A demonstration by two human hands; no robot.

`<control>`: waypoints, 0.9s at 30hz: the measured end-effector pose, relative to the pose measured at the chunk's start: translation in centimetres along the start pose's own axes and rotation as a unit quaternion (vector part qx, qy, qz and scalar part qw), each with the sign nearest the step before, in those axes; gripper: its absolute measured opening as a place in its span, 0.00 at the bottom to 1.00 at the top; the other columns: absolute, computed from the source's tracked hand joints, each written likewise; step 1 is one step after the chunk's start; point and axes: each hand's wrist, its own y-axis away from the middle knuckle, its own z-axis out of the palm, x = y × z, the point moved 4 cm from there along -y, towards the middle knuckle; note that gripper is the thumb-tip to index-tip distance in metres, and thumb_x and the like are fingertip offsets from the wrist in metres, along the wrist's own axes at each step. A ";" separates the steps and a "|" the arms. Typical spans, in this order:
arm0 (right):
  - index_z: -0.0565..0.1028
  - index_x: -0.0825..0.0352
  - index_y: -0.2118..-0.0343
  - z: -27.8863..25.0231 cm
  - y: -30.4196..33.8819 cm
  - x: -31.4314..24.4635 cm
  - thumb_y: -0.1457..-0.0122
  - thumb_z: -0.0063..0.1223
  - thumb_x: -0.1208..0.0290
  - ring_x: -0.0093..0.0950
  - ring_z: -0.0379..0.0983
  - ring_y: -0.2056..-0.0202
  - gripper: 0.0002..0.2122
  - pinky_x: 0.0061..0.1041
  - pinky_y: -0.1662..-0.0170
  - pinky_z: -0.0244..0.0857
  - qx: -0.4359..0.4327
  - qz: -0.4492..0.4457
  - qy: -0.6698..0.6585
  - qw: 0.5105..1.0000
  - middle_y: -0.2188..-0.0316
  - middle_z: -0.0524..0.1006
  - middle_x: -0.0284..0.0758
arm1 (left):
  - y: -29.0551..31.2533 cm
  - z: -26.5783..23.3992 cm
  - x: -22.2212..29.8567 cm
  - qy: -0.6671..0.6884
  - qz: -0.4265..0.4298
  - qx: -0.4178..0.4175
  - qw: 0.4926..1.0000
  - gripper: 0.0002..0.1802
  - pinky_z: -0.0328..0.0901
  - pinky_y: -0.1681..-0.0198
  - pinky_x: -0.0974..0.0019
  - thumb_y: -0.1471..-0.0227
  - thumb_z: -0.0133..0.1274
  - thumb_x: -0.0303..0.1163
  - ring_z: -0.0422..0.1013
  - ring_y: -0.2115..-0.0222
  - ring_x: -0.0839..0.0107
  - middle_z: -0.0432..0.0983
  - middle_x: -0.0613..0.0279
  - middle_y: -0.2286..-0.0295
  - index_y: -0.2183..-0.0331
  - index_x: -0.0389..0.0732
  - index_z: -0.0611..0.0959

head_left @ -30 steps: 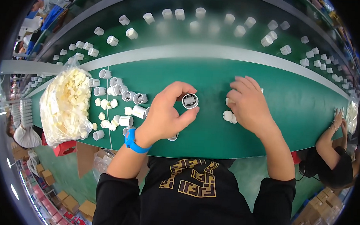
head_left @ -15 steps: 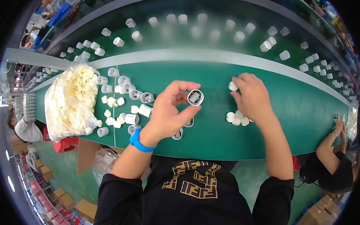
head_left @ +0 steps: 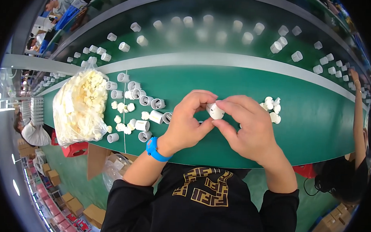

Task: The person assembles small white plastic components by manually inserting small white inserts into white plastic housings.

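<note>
My left hand [head_left: 191, 120], with a blue watch [head_left: 152, 147] on its wrist, grips a small white plastic cup at the middle of the green table. A round white cap [head_left: 216, 111] with small slots covers the cup's end and hides most of it. My right hand [head_left: 248, 128] pinches this cap from the other side between thumb and fingers. To the right of my right hand lies a small group of loose white caps [head_left: 270, 103]. Left of my left hand, several white cups [head_left: 157, 103] with dark parts inside stand or lie on the table, among more caps [head_left: 123, 108].
A clear plastic bag [head_left: 80, 108] full of cream-coloured caps sits at the left. Beyond a pale rail [head_left: 212, 59] runs a green strip carrying several white cups [head_left: 276, 46]. At the far right another person's arm [head_left: 358, 118] reaches toward that strip.
My right hand has come left from the loose caps with one cap and now meets my left hand at the cup. The person at the right has stretched an arm toward the far strip.
</note>
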 end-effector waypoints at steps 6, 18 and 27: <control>0.81 0.68 0.57 0.0 0.6 -0.8 0.52 0.72 0.76 0.36 0.80 0.64 0.17 0.31 0.65 0.75 -0.008 -0.010 0.102 0.995 0.61 0.81 0.36 | -0.1 0.2 0.4 -0.087 0.038 0.017 0.995 0.24 0.75 0.49 0.62 0.55 0.63 0.15 0.76 0.51 0.63 0.76 0.54 0.51 0.54 0.38 0.79; 0.81 0.70 0.60 0.6 1.5 1.1 0.44 0.64 0.78 0.33 0.83 0.66 0.09 0.26 0.64 0.76 0.002 0.120 -0.083 0.989 0.63 0.83 0.41 | 0.1 0.7 1.2 -0.158 0.064 0.014 0.985 0.20 0.75 0.55 0.59 0.56 0.64 0.20 0.78 0.57 0.53 0.80 0.53 0.55 0.58 0.39 0.81; 0.78 0.71 0.66 0.9 -0.1 2.3 0.41 0.62 0.77 0.27 0.81 0.71 0.04 0.24 0.66 0.75 -0.044 0.259 -0.116 0.958 0.71 0.82 0.38 | -1.4 0.4 1.5 -0.170 0.036 -0.016 0.985 0.20 0.75 0.54 0.61 0.56 0.66 0.19 0.79 0.56 0.58 0.81 0.53 0.58 0.58 0.38 0.83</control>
